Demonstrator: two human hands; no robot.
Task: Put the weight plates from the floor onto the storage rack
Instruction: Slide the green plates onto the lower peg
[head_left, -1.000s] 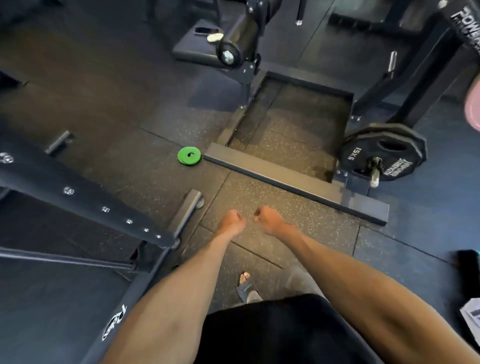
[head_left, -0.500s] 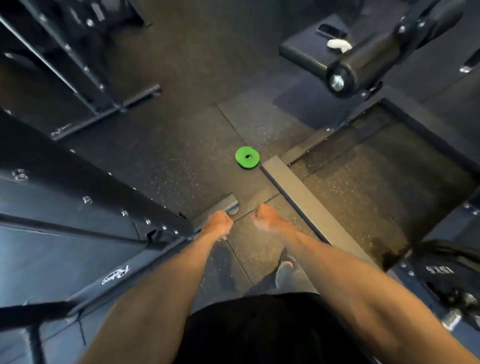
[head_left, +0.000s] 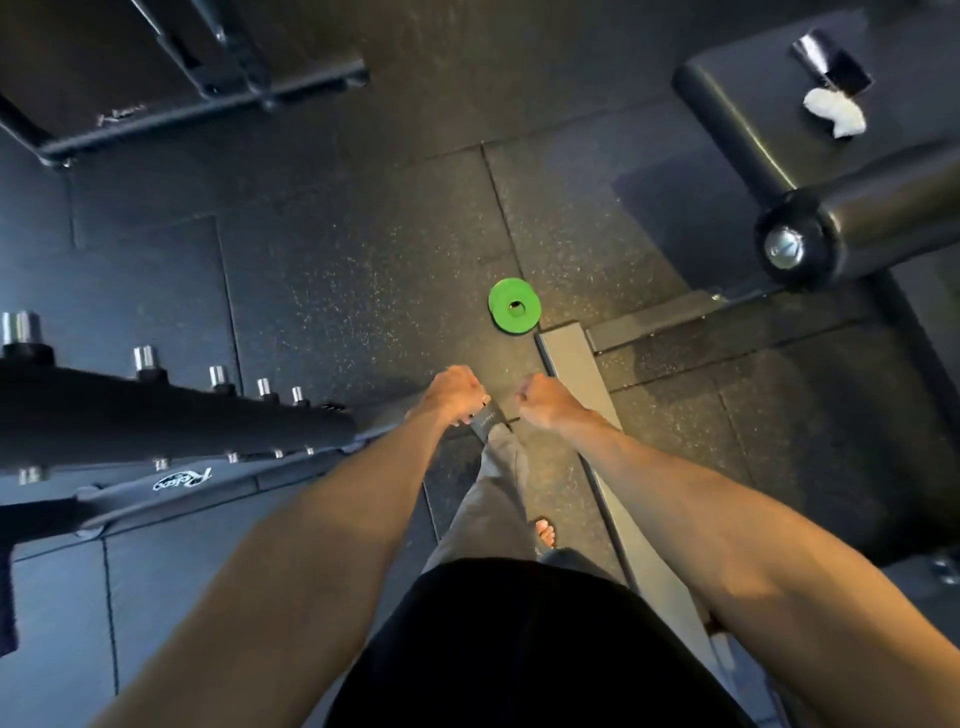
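Small green weight plates (head_left: 514, 310), stacked, lie flat on the black rubber floor straight ahead, touching the end of a grey steel base bar (head_left: 574, 382). My left hand (head_left: 451, 391) and my right hand (head_left: 540, 401) hang in front of me as loose fists with nothing in them, a short way short of the plates. The black storage rack (head_left: 171, 423) with several chrome pegs runs across the left side, beside my left forearm.
A padded bench (head_left: 758, 130) with a phone (head_left: 831, 62) and white earbud case (head_left: 834, 111) sits at the top right, a black roller pad (head_left: 831, 234) below it. Another rack base (head_left: 202, 98) lies at the top left. My sandalled feet stand beside the grey bar.
My view has swung left and moved forward. The green plates have come closer to my hands, the storage rack has come into view on the left, and the 15 kg plate has left the frame.
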